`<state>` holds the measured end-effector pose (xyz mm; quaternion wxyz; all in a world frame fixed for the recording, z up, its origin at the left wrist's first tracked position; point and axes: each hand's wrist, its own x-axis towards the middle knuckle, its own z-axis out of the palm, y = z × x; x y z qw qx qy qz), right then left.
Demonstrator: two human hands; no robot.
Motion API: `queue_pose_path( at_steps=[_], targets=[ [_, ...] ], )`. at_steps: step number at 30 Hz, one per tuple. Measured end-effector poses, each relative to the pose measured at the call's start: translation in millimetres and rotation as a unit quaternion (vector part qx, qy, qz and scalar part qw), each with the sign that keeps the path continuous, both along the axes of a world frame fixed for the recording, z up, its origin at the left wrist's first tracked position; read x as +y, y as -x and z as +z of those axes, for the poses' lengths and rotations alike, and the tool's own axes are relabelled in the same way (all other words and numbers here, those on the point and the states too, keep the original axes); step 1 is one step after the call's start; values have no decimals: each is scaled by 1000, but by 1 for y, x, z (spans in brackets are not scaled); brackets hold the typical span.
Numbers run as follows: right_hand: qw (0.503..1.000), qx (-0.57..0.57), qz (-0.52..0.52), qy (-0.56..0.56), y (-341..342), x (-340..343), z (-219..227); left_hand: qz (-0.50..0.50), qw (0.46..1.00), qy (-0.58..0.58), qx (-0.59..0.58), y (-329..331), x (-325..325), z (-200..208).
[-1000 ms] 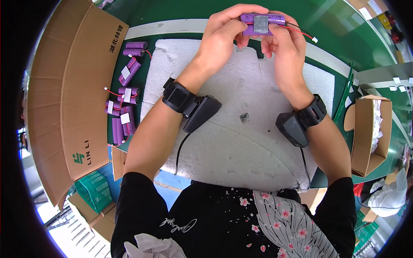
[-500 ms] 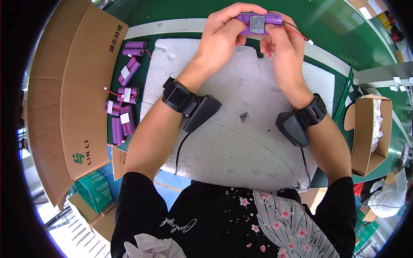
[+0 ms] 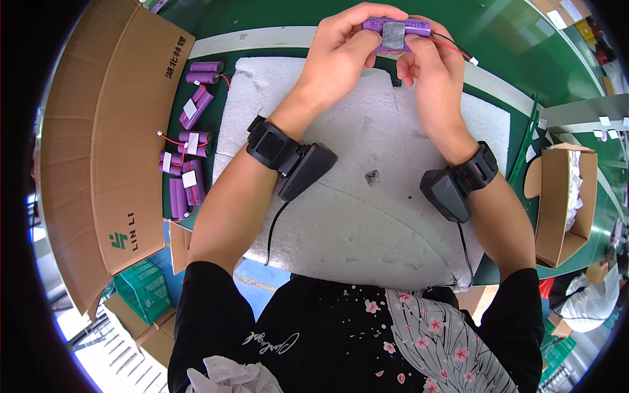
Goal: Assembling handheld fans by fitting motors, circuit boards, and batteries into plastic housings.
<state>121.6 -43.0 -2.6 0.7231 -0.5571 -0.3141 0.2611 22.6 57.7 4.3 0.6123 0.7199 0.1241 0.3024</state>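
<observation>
Between my two hands, over the far edge of the white foam board [image 3: 354,216], is a purple battery pack [image 3: 417,27] of cylindrical cells. A grey square pad [image 3: 393,36] sits across its middle. Red and black wires run from its right end to a small white connector [image 3: 474,60]. My left hand [image 3: 344,42] grips the left end, its thumb against the pad's left edge. My right hand [image 3: 436,62] closes on the right end, thumb in front and fingers curled below. Part of the pack's lower side is hidden by the fingers.
Several purple battery packs [image 3: 195,108] with white pads and red wires lie left of the foam, beside a large cardboard box [image 3: 131,131]. At right stands a small open carton [image 3: 550,203] holding white material. A pale strip [image 3: 262,40] crosses the green table [image 3: 262,16].
My left thumb has slid slightly right, onto the grey pad's edge. The pack has shifted very slightly up and right; both hands keep their hold.
</observation>
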Motion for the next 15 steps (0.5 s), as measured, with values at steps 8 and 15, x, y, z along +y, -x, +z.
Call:
queue_pose_path(
  at_steps=[8, 15],
  targets=[
    [999, 28, -6, -25, 2, 1, 2, -1, 998, 61, -3, 0, -1, 2],
    [999, 35, -5, -34, -1, 1, 2, -34, 999, 16, -6, 0, 3, 2]
  ],
)
